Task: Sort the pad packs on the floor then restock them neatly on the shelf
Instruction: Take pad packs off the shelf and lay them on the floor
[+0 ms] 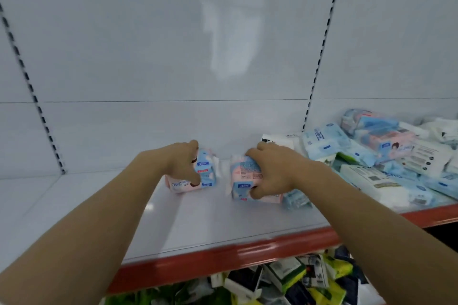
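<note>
At six o'clock, nearest us, we note a jumble of green, black and white packs [285, 282] on the level below the red shelf edge [223, 257]. Above it lies the white shelf [210, 218]. At its middle, our left hand [183, 163] grips a pink and blue pad pack [198, 176], thumb curled over its front face, fingers wrapped over the top. Just beside it at three o'clock, apart by a narrow gap, our right hand [270, 171] clasps a second pink and blue pack [245, 178], thumb under its front, fingers curled over the top. Both packs rest on the shelf. Further toward two o'clock, a loose heap of blue and white packs [386, 156] fills the shelf's right part. Farthest stands the white back panel [148, 44].
</note>
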`<state>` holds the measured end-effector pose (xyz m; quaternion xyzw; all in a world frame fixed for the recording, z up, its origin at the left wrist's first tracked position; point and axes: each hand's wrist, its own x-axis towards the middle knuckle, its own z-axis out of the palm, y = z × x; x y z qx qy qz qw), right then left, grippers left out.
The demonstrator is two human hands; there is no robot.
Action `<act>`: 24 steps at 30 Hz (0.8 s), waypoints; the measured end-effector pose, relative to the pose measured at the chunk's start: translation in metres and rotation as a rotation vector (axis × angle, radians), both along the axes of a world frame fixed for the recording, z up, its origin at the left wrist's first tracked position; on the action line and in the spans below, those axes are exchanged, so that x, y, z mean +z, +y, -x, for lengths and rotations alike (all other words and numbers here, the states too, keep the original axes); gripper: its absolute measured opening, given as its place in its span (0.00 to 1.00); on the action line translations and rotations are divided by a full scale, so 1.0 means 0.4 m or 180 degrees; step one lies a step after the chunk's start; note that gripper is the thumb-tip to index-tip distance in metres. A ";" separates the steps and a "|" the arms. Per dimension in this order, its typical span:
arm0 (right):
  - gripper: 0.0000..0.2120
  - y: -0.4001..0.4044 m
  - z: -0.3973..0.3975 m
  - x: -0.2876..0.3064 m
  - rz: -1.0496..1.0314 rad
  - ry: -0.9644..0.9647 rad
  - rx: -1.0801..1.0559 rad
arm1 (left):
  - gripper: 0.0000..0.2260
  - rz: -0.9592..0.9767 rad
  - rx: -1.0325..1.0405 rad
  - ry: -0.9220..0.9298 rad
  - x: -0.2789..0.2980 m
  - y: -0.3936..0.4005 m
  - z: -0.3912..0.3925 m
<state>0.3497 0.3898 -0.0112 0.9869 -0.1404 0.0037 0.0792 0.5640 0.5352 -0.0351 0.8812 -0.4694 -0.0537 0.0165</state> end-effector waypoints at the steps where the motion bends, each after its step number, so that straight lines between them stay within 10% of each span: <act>1: 0.37 0.005 -0.012 0.008 0.0017 -0.0127 0.0009 | 0.30 0.0061 0.0037 0.0021 0.008 0.026 -0.003; 12: 0.39 0.260 -0.230 0.062 -0.0025 -0.0610 0.1067 | 0.35 0.0780 0.0514 -0.0509 0.102 0.401 0.065; 24: 0.45 0.896 -0.293 0.020 -0.0168 -0.0764 0.3078 | 0.44 0.0601 0.2452 -0.1098 0.056 1.084 0.336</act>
